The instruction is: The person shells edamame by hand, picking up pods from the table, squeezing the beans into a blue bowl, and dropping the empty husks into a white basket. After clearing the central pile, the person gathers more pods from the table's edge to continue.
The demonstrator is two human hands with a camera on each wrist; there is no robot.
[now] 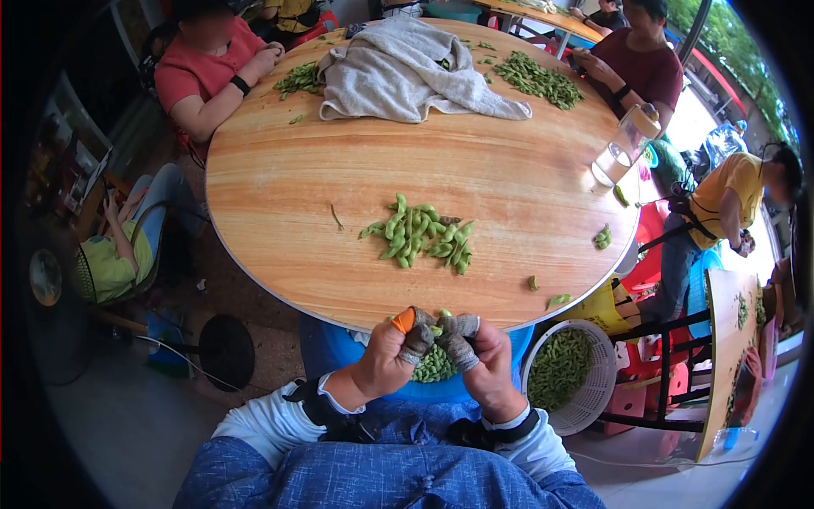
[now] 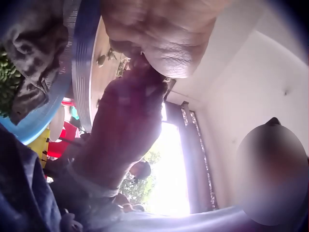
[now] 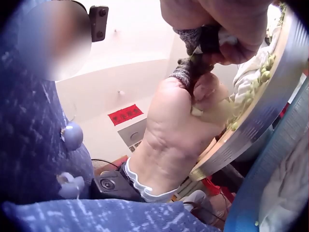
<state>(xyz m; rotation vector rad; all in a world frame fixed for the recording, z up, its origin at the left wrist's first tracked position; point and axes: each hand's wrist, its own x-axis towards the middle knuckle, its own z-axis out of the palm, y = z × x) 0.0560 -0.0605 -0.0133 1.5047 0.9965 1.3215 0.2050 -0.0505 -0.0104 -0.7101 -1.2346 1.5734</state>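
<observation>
Close together at the table's near edge, my left hand (image 1: 381, 363) and right hand (image 1: 492, 365) pinch a small green soybean pod (image 1: 437, 329) between their thumbs and fingers. Grey cloth finger covers wrap both thumbs, and an orange one shows on a left finger. Below them, shelled green beans (image 1: 434, 366) lie in a blue tub (image 1: 320, 349). Ahead on the round wooden table (image 1: 280, 195) is a small heap of soybean pods (image 1: 415, 236). In the right wrist view, the left hand (image 3: 166, 121) meets the right hand (image 3: 217, 21) at the fingertips; the fingers largely hide the pod.
A white basket (image 1: 604, 373) of pods stands right of the tub. A grey towel (image 1: 398, 72), another pod heap (image 1: 536, 81) and a clear water bottle (image 1: 623, 148) are on the table. Several people sit around, and a fan base (image 1: 227, 352) stands at left.
</observation>
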